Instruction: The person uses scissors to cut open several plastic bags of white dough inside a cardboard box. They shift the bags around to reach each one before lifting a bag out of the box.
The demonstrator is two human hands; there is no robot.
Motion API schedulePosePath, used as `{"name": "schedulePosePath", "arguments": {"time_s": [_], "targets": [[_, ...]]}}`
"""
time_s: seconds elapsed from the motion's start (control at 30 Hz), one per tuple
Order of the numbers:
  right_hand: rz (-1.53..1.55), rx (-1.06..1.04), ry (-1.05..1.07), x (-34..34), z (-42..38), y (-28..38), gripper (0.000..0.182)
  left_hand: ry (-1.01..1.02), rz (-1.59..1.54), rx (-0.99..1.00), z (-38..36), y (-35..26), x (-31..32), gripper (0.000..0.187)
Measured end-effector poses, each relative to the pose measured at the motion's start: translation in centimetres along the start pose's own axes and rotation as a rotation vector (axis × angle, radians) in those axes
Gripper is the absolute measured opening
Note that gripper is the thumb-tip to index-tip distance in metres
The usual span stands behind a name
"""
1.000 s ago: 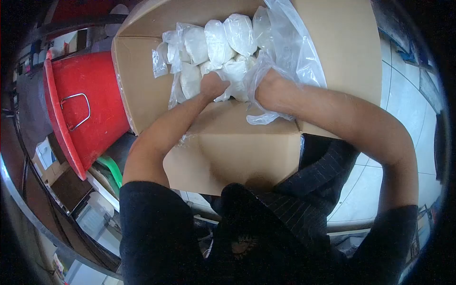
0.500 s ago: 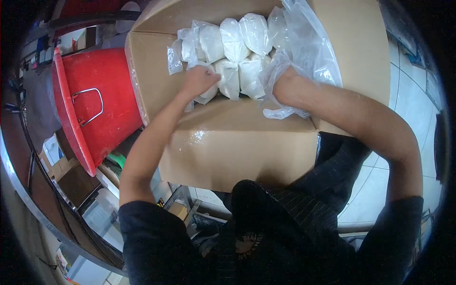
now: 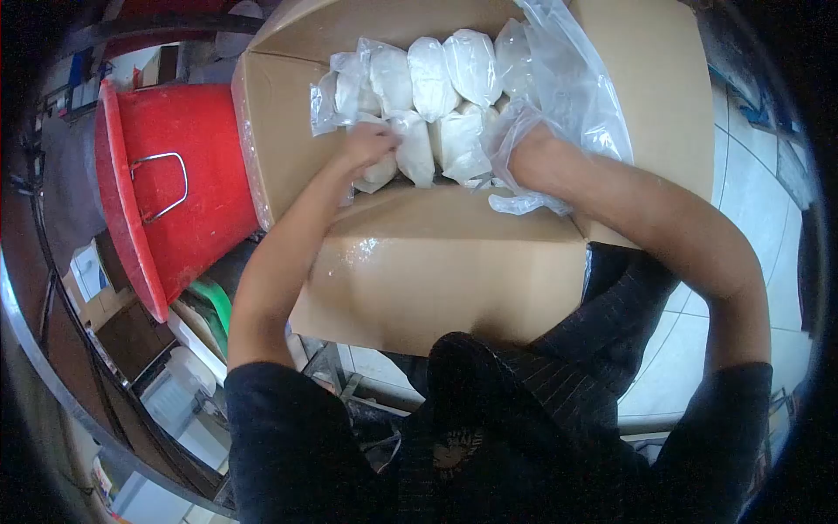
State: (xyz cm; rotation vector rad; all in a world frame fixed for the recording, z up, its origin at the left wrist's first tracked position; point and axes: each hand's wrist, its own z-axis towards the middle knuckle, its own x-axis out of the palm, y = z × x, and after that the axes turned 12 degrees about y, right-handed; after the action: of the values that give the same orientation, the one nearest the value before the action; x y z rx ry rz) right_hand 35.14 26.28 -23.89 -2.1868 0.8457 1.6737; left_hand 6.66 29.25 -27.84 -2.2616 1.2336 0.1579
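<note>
Left hand down inside open cardboard box, fingers curled closed around a clear bag of white powder at the near-left part of the box opening. That bag just behind the near flap, close to the box's left wall, touching its neighbours. Right hand also in the box, near-right side of the opening, buried in loose clear plastic liner; fingers hidden by plastic, cannot tell if open or gripping. Liner bunched over the right wrist, spilling over the near flap and rising along the box's right side.

More filled bags of white powder packed tight in two rough rows from left wall toward right, far row upright against the far wall, near row between the two hands. One small, flatter clear bag pressed against the left wall.

Near flap folded out toward the body, shiny tape patch on its left part. Right flap spread flat toward the tiled floor.

Red tub with metal handle just beside the box's left wall, tipped on its side. Green strip below the tub. Dark striped clothing at bottom of view.
</note>
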Motion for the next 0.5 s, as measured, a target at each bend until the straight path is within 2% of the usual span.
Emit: {"name": "schedulePosePath", "arguments": {"time_s": [0.07,0.1,0.17,0.2,0.27,0.33,0.4,0.47,0.5], "targets": [[0.023,-0.021,0.017,-0.3,-0.3,0.1,0.022,-0.11,-0.293,0.059,-2.0,0.9,-1.1,0.021],[0.028,-0.021,0.019,-0.6,-0.3,0.0,0.022,-0.105,-0.292,0.055,-2.7,0.2,-2.3,0.021],[0.112,-0.072,0.039,-0.9,-0.2,0.1,0.022,-0.236,-0.269,0.063,-3.6,-0.6,-4.3,0.02],[0.115,-0.083,0.04,-1.2,-0.1,0.3,0.022,-0.162,-0.006,0.114,-3.7,-0.9,-4.1,0.029],[0.095,-0.064,0.207,-1.8,0.4,0.0,0.023,0.222,0.278,-0.154,-4.0,-3.2,-2.5,0.044],[0.034,-0.057,0.211,-1.3,0.4,0.3,0.023,0.395,0.252,-0.228,-3.0,-3.1,1.3,0.056],[-0.024,-0.047,0.22,-0.3,0.0,0.4,0.024,0.489,0.286,-0.322,-1.9,-3.4,3.8,0.06],[0.011,-0.023,-0.088,0.9,-0.7,0.6,0.023,0.505,0.26,-0.346,0.4,-2.6,5.0,0.058],[0.012,-0.024,-0.087,2.7,-0.1,0.9,0.023,0.523,0.234,-0.374,1.3,-1.8,5.5,0.056]]}}
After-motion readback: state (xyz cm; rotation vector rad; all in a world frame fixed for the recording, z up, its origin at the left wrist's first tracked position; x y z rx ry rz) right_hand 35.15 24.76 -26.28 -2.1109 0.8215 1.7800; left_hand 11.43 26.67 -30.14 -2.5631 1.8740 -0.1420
